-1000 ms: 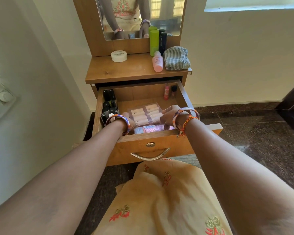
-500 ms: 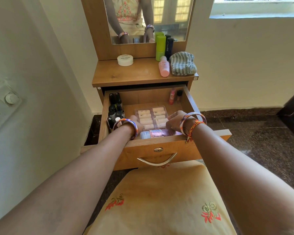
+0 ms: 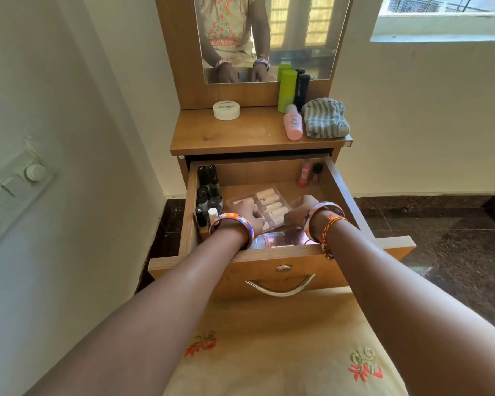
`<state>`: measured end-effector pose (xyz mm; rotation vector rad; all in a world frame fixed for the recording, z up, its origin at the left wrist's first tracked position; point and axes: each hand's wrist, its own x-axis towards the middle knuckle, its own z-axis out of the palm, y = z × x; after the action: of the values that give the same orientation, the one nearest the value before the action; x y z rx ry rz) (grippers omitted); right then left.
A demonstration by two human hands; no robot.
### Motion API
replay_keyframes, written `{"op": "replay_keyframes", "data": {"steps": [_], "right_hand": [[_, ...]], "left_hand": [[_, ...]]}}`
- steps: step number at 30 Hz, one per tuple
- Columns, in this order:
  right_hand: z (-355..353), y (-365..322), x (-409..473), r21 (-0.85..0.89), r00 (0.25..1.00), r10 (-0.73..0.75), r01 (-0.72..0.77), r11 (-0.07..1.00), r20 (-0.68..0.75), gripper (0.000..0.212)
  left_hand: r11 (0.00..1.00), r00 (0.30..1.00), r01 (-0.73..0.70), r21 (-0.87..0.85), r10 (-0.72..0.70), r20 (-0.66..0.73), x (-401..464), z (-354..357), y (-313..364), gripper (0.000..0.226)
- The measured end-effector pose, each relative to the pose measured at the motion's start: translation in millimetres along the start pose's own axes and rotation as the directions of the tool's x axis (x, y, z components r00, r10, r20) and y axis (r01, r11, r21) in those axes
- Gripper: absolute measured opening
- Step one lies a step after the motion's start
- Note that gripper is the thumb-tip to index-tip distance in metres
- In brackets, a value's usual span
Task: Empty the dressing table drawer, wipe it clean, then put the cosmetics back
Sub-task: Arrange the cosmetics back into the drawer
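Emptying is only beginning: the drawer [image 3: 337,178] is standing open and holding most cosmetics. Both the left hand [image 3: 247,214] and right hand [image 3: 299,208] are gripping the clear tray of beige tubes [image 3: 266,202] at the drawer's middle. Wiping and restocking are remaining.

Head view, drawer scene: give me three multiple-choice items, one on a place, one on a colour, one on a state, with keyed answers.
1. Where do the dark nail polish bottles stand?
A. drawer's left side
B. tabletop
C. floor

2. What colour is the tall bottle by the mirror?
A. red
B. green
C. white

3. What state is the drawer in?
A. shut
B. pulled open, cosmetics inside
C. open and emptied

Answers: 1 A, they line its left wall. 2 B, bright green against the mirror frame. 3 B, both hands, left and right, grip the clear case inside it.
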<state>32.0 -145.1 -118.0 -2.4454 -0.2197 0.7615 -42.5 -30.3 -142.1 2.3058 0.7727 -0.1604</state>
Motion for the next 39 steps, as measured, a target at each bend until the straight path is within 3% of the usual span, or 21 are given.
{"op": "replay_keyframes", "data": {"steps": [6, 11, 15, 20, 26, 31, 39], "right_hand": [[14.1, -2.5, 7.7, 0.021, 0.999, -0.024, 0.023, 1.000, 0.028, 0.039], [14.7, -0.5, 10.5, -0.002, 0.997, -0.062, 0.062, 0.998, 0.040, 0.047], [19.9, -3.5, 8.4, -0.090, 0.981, -0.181, 0.187, 0.978, 0.072, 0.057], [24.8, -7.2, 8.1, -0.130, 0.962, -0.242, 0.259, 0.957, 0.130, 0.065], [22.1, -5.6, 9.2, -0.171, 0.973, -0.229, 0.227, 0.959, 0.011, 0.052], [26.0, -2.7, 12.5, -0.160, 0.968, -0.241, 0.249, 0.955, 0.071, 0.047], [25.7, -2.5, 11.6, -0.146, 0.960, -0.242, 0.262, 0.954, 0.141, 0.056]], "left_hand": [[0.985, 0.992, 0.025, 0.172, -0.045, 0.114, -0.7, -0.3, 3.9, 0.035], [0.980, 0.987, 0.009, 0.197, -0.041, 0.156, -0.3, 3.1, 9.8, 0.055], [0.966, 0.982, -0.023, 0.256, -0.026, 0.185, 4.9, 5.8, 11.0, 0.061], [0.954, 0.985, 0.024, 0.297, -0.073, 0.154, 11.9, 0.8, 7.2, 0.051], [0.917, 0.980, 0.009, 0.400, -0.088, 0.179, 8.9, 0.2, 8.4, 0.057], [0.906, 0.980, 0.004, 0.424, -0.087, 0.177, 6.1, 1.2, 7.3, 0.062], [0.893, 0.973, -0.039, 0.448, -0.068, 0.220, -4.2, 1.0, 13.3, 0.060]]}}
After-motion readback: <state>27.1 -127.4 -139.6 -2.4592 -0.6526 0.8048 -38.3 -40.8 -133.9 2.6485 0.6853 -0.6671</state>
